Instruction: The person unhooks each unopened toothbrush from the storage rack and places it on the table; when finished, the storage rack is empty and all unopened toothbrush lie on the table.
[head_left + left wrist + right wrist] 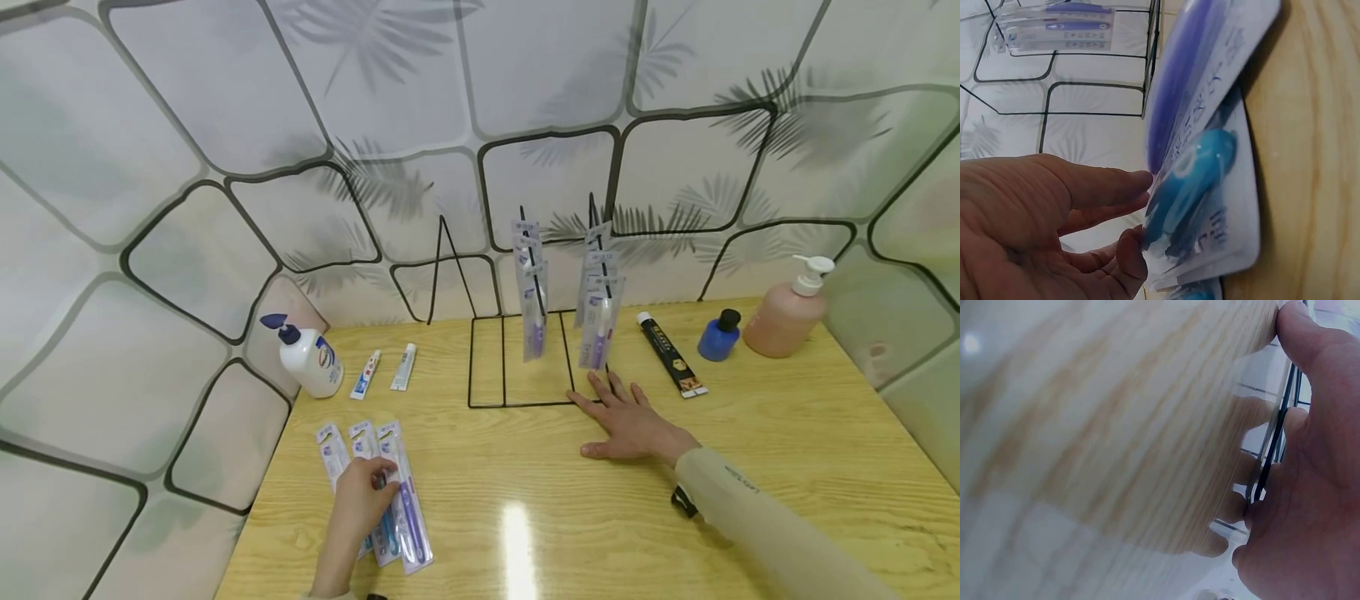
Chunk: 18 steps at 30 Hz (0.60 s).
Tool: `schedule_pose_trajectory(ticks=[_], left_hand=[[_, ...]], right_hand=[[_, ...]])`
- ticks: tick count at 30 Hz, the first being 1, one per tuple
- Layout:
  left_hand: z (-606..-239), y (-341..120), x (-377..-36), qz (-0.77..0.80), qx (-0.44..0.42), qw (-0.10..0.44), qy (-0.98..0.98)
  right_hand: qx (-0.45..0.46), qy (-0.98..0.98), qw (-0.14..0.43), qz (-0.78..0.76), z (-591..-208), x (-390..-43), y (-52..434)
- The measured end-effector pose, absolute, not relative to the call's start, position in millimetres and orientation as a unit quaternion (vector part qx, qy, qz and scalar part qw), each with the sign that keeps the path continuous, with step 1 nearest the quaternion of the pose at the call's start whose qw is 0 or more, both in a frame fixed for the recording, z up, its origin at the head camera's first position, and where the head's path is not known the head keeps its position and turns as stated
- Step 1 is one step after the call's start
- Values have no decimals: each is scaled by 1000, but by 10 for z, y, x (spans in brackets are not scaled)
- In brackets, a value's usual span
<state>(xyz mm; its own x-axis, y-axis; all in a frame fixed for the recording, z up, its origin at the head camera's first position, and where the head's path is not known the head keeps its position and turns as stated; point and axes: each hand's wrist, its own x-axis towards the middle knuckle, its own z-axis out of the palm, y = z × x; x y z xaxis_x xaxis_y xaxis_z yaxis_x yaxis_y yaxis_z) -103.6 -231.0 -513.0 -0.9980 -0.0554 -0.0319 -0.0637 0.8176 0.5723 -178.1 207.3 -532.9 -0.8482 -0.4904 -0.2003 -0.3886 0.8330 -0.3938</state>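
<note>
The left hand (362, 500) covers the middle of three toothbrush packs (408, 500) lying well left of the wire rack (517, 392); only its wrist view shows fingertips (1138, 181) lifting the purple pack's edge (grip unclear). The right hand (630, 421) lies flat, fingers (1310, 337) straight, on the rack's base corner, below the hanging packs (600, 321).

Your table (750, 433): glossy pale wood grain. Toothbrush packs (405, 500) at 7 o'clock: shiny clear plastic. Rack (517, 367) at 12: thin black metal wire.
</note>
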Motion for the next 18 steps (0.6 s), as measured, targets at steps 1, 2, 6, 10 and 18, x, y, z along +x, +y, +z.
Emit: schedule_pose_trajectory(ticks=[1,2,6,10,18], left_hand=[[-5126,-2306,-1030,300,-31,6,953],[-5119,-2298,-1027,300,-29,4,953],[-5067,-2221,-1085,293,-6,-22,956],[-4977,-2012,-1285,266,91,-60,958],[-4922,-1447,-1724,208,303,109,924]], right_hand=[[-232,946,149,-172,-5332,-1782,2071],[-232,946,150,-169,-5337,-1783,2069],[-232,946,147,-172,-5338,-1779,2077],[-230,946,142,-180,-5319,-1763,2099],[-241,943,133,-186,-5354,-1758,2089]])
